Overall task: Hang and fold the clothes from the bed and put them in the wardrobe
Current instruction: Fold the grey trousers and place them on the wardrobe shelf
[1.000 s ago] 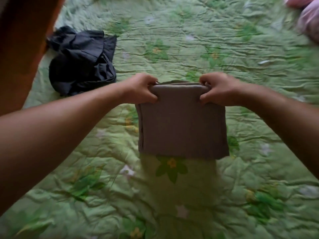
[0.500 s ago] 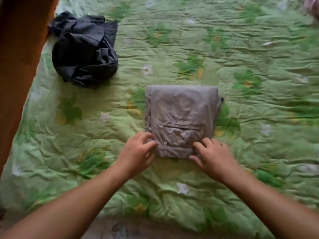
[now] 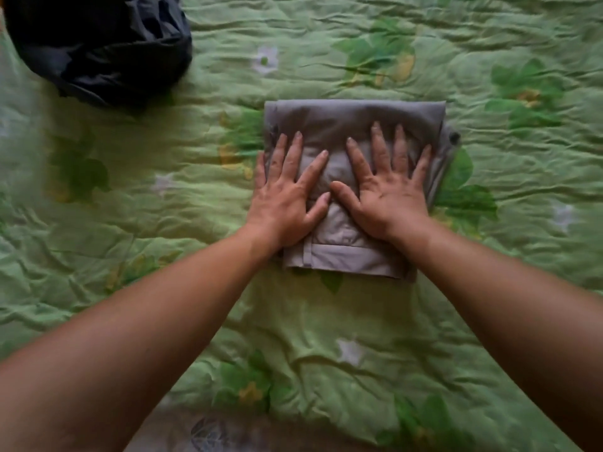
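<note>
Both hands, the left hand (image 3: pixel 287 203) and the right hand (image 3: pixel 388 197), press flat with fingers spread on the folded grey fabric trousers (image 3: pixel 352 125), which lie mid-bed on the green floral quilt (image 3: pixel 326 321); a crumpled dark garment (image 3: pixel 101 50) sits toward its far-left corner.

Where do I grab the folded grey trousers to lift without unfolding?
Probably the side edges of the folded grey trousers: slide left hand and right hand under from either side, thumbs on top. They are a flat layered stack; pinching the near waistband could peel it open.

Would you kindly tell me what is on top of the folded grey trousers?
The left hand and right hand lie flat on the folded grey trousers, fingers spread. They cover the middle, so the fabric beneath the palms cannot be seen.
</note>
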Action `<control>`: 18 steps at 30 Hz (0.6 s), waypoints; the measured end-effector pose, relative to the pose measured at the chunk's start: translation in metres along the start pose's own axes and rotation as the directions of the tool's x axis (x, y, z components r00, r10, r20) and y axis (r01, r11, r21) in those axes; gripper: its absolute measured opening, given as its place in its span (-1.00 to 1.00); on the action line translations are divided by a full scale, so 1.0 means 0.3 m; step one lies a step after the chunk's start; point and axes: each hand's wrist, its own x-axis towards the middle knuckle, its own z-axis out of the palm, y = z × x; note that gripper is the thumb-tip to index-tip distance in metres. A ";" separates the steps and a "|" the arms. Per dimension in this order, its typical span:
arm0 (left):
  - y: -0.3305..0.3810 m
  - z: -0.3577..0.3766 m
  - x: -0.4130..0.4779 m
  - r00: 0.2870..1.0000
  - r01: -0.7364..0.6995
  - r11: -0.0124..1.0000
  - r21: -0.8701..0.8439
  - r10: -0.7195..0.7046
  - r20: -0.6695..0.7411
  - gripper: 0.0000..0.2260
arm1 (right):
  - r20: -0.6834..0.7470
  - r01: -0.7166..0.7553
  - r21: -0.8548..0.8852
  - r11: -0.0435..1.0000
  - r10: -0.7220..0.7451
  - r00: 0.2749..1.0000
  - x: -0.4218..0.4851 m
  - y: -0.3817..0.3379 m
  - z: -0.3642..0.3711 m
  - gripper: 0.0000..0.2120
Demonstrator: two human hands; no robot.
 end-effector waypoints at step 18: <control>0.004 -0.135 0.014 0.982 0.161 0.933 -0.322 -0.184 -0.043 -0.41 | -0.110 -0.092 0.415 0.905 0.151 0.982 -0.036 0.136 -0.101 -0.36</control>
